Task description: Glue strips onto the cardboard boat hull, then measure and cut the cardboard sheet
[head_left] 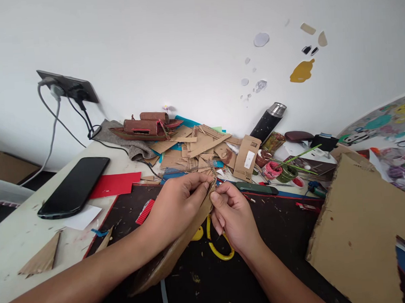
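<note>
Both hands meet at the upper end of a long, tapered cardboard piece [174,260], which slants down toward the lower left under my left forearm. My left hand [181,204] pinches its tip between thumb and fingers. From the other side, my right hand [235,217] grips the edge of the same tip, its thumb pressed on the cardboard. Part of the piece is hidden by my left hand and arm. Just beneath my hands, yellow-handled scissors [222,257] lie on the dark mat [261,239]; their blades cannot be made out.
A black phone [75,185] and red paper [116,184] lie left. Behind are brown model boats [143,129], cardboard scraps [202,144], a green-handled tool [257,188], paint jars [272,169] and a black flask [269,122]. A large cardboard sheet [352,234] rises at right.
</note>
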{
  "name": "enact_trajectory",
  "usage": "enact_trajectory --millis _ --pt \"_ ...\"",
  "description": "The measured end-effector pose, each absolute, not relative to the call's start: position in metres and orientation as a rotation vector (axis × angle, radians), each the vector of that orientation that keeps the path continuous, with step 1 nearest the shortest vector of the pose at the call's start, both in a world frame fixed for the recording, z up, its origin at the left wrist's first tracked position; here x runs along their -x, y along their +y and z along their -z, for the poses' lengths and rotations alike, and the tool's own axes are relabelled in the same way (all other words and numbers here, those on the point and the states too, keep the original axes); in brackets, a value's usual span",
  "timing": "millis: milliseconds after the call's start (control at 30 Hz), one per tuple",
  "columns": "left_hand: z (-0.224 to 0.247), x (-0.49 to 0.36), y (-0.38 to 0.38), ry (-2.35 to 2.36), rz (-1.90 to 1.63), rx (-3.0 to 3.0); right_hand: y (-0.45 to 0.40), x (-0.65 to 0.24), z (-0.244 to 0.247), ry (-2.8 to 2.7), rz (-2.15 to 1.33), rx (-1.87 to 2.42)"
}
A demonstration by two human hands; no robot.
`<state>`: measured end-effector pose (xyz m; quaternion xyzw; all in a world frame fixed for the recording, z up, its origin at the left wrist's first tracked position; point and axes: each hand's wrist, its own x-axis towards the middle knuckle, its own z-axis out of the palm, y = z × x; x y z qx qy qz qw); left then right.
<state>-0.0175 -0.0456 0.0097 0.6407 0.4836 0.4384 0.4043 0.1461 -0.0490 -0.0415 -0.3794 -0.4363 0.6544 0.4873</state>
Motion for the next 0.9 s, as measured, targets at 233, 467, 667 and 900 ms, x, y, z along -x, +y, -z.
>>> enact_trajectory --millis 233,467,667,900 --pt "-0.011 0.016 -0.047 1.222 -1.119 -1.333 -0.048 -0.147 0.044 -1.061 -1.649 0.911" --pt "-0.003 0.013 -0.051 1.199 -1.127 -0.961 -0.043 -0.148 0.040 -1.019 -1.649 0.944" --pt "0.003 0.007 -0.052 0.943 -1.179 -0.614 -0.041 -0.150 0.041 -0.998 -1.627 0.976" --pt "-0.001 0.002 -0.048 0.753 -1.163 -0.481 -0.042 -0.154 0.039 -0.991 -1.574 1.093"
